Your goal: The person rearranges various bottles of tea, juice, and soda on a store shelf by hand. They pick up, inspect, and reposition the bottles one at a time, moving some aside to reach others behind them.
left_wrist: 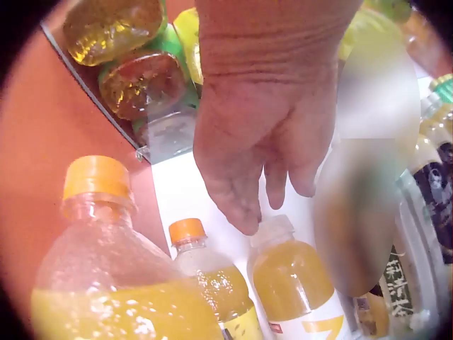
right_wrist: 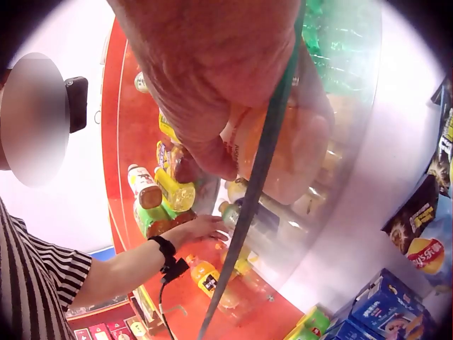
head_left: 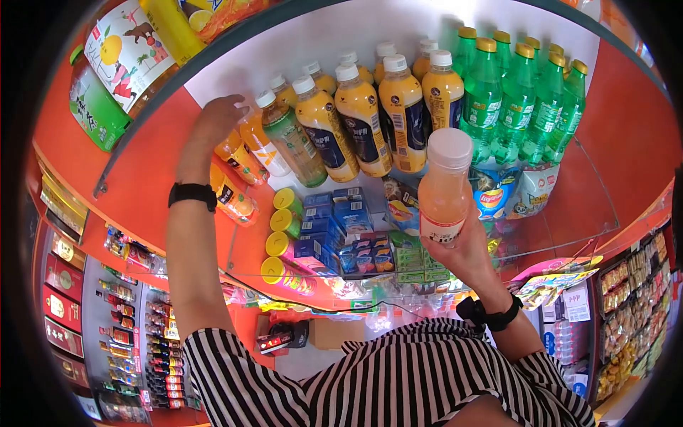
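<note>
My right hand (head_left: 466,250) (right_wrist: 219,71) grips a pink-orange drink bottle (head_left: 445,196) (right_wrist: 287,152) around its lower part, cap up, in front of the shelf. Over the shelf's left part, my left hand (head_left: 222,117) (left_wrist: 265,134) hangs with its fingers pointing down in the left wrist view. Its fingertips are at the white cap of an orange juice bottle (left_wrist: 294,280); whether they touch it cannot be told. Beside that bottle stand a smaller orange-capped bottle (left_wrist: 219,283) and a large orange-capped one (left_wrist: 106,297). A green-labelled tea bottle (head_left: 293,142) stands to the right.
Rows of yellow bottles (head_left: 363,128) and green bottles (head_left: 484,99) line the shelf's back. Below are green-lidded cans (head_left: 279,244), blue boxes (head_left: 320,235) and snack bags (head_left: 491,192). A dark shelf edge (head_left: 245,39) curves above, with large bottles (head_left: 128,53) over it.
</note>
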Tool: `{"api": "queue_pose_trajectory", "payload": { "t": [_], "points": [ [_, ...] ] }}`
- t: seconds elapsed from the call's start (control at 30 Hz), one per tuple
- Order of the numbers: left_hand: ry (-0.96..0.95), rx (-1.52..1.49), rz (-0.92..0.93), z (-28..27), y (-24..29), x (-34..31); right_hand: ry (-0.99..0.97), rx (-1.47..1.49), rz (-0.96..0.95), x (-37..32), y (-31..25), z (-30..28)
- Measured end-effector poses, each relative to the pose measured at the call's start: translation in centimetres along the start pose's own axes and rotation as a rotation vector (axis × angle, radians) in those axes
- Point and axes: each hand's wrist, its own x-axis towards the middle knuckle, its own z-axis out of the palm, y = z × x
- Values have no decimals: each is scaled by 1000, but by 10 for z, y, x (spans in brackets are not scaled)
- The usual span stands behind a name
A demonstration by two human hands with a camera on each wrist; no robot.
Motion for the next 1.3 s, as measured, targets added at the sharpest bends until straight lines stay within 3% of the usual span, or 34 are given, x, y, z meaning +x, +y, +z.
{"api": "queue_pose_trajectory", "payload": {
  "t": [0.33, 0.43, 1.13, 1.2, 1.23, 1.3],
  "points": [
    [3, 49, 20, 32, -20, 24, 9, 3, -38, 0, 4, 2],
    [50, 94, -49, 39, -14, 22, -13, -66, -48, 1, 2, -1],
    [176, 32, -86, 49, -18, 17, -12, -5, -40, 1, 1, 0],
    [364, 123, -161, 42, 3, 8, -12, -7, -31, 1, 0, 0],
    [366, 123, -160, 38, 11, 3, -13, -11, -18, 1, 0, 0],
    [487, -238, -79, 31, 28, -7, -5, -13, -29, 0, -1, 1]
  ]
}}
